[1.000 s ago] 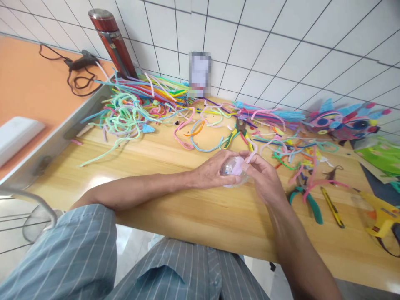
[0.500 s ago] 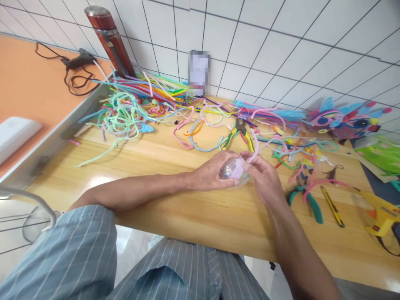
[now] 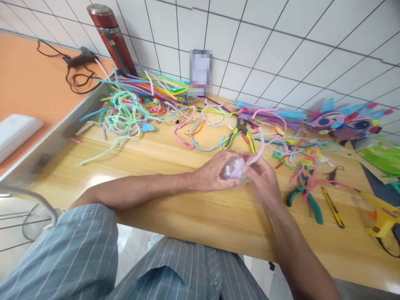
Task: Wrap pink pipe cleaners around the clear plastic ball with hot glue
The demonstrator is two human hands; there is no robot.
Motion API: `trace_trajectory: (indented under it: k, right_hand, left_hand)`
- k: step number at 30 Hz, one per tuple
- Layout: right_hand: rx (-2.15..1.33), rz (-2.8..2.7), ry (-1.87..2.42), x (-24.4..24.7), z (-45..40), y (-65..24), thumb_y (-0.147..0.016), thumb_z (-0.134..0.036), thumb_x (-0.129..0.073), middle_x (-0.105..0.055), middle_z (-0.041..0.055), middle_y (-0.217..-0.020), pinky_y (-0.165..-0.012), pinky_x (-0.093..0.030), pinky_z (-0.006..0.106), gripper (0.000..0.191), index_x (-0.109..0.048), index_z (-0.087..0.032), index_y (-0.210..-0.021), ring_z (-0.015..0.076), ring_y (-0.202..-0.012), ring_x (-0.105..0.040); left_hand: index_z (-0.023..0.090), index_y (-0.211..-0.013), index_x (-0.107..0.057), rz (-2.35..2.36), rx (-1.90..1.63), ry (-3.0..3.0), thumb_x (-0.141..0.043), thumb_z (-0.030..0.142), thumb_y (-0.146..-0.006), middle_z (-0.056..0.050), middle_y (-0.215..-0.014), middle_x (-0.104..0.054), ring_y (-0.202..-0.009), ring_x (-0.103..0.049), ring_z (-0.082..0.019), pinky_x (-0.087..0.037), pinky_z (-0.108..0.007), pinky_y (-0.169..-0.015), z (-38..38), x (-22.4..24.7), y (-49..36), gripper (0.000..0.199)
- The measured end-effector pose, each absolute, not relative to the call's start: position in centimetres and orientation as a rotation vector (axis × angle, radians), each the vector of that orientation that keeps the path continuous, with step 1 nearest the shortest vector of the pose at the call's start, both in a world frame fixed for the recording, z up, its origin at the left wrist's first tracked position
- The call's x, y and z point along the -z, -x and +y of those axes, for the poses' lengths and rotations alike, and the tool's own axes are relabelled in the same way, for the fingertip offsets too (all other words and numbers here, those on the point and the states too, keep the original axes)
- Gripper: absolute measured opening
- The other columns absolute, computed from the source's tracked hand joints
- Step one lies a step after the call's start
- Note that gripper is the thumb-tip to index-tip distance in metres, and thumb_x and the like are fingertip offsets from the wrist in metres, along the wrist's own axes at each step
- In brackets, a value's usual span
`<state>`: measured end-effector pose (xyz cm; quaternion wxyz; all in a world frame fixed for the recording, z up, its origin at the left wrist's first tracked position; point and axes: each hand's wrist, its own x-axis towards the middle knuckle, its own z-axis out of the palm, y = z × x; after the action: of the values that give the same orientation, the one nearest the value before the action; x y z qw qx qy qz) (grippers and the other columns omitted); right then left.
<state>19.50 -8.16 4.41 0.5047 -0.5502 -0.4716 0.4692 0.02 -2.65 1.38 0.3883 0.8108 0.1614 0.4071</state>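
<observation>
1. Two bare hands meet at the middle of the frame, over the bench (image 3: pixel 187 216). The left hand (image 3: pixel 206 175) has its fingers wrapped around a clear plastic piece (image 3: pixel 227 170), probably to steady it.
2. The right hand (image 3: pixel 264 175) has its fingers pinched on a pale purple strip (image 3: pixel 259 149), part of which lies over the plastic; the tight pinch seems meant to control it. The tail sticks up and away, so it looks stiff enough to hold its bend.
3. Just beyond the hands lie yellow-green pliers (image 3: pixel 249 141), handles towards the person, likely for easy reach.
4. At the right of the frame, teal pliers (image 3: pixel 316 210), a knife (image 3: pixel 333 208) and a glue gun (image 3: pixel 383 212) sit apart from the thickest clutter.
5. A phone (image 3: pixel 201 73) leans upright on the wall (image 3: pixel 265 25), perhaps for viewing.
</observation>
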Motion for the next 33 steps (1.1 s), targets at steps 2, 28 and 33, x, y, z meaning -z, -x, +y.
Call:
trace_trajectory:
  k: [2, 28, 33]
  right_hand:
    - [-1.147, -1.136, 1.325, -4.4, -8.1, -19.5, -0.074, -0.041, -0.089, -0.078, 0.0033, -0.120, -0.095, -0.058, 0.039, 0.033, -0.076, -0.028, -0.101, 0.0253, -0.109, -0.072]
    - [-1.164, -1.050, 1.223, -3.7, -8.0, -19.1, -0.076, -0.049, -0.092, -0.078, 0.0028, -0.119, -0.099, -0.057, 0.041, 0.032, -0.080, -0.031, -0.100, 0.0249, -0.113, -0.070]
    - [-1.176, -1.022, 1.239, -3.6, -8.0, -19.0, -0.075, -0.049, -0.091, -0.077, 0.0038, -0.124, -0.103, -0.056, 0.043, 0.033, -0.079, -0.030, -0.099, 0.0267, -0.116, -0.070]
  left_hand:
    - [0.021, -0.139, -0.050, 0.443, -1.038, -2.046, -0.070, 0.043, -0.095, -0.016, -0.141, -0.066, -0.131, -0.065, -0.030, -0.054, -0.051, -0.112, -2.8, -1.4, 0.0, 0.053]
    - [0.027, -0.157, -0.039, 0.252, -1.120, -2.087, -0.068, 0.039, -0.100, -0.018, -0.161, -0.053, -0.155, -0.050, -0.033, -0.046, -0.056, -0.123, -2.7, -0.5, 0.1, 0.065]
    - [0.026, -0.156, -0.040, 0.248, -1.158, -2.101, -0.068, 0.039, -0.101, -0.018, -0.159, -0.054, -0.153, -0.051, -0.032, -0.047, -0.055, -0.123, -2.8, -0.3, 0.1, 0.063]
